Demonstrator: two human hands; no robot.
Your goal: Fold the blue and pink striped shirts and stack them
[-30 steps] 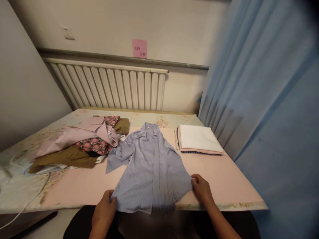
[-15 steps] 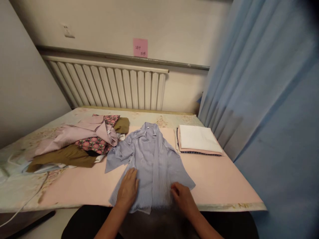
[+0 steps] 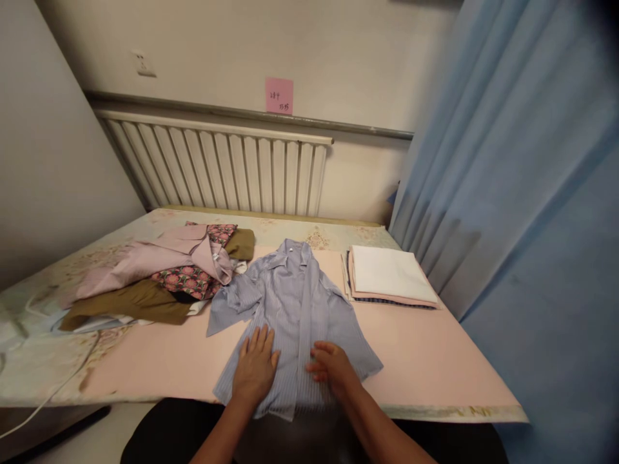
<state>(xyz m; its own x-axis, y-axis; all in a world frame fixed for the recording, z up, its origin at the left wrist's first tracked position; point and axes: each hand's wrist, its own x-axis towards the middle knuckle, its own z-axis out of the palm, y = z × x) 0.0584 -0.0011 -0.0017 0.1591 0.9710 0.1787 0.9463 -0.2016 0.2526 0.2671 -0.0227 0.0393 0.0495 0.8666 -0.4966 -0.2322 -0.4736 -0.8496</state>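
A blue striped shirt (image 3: 285, 309) lies spread face up, its collar away from me and its hem by the table's front edge. My left hand (image 3: 255, 367) rests flat on the lower left of the shirt, fingers stretched out. Over the front strip on the lower right, my right hand (image 3: 331, 367) hovers or lightly touches, its fingers bent and apart; I cannot tell whether it presses the cloth. One sleeve is bunched out to the left, while the other lies along the right side.
A loose pile of clothes (image 3: 159, 264), pink, olive and flowered, lies left. A neat folded stack (image 3: 391, 274) with white on top sits right. Beneath the shirt is a pink sheet (image 3: 425, 361). A blue curtain (image 3: 488, 180) hangs right; a radiator (image 3: 222, 167) stands behind.
My right hand has moved left from the shirt's right edge toward its middle, and its fingers have opened. My left hand has shifted slightly right, with its fingers spreading. The shirt looks unchanged.
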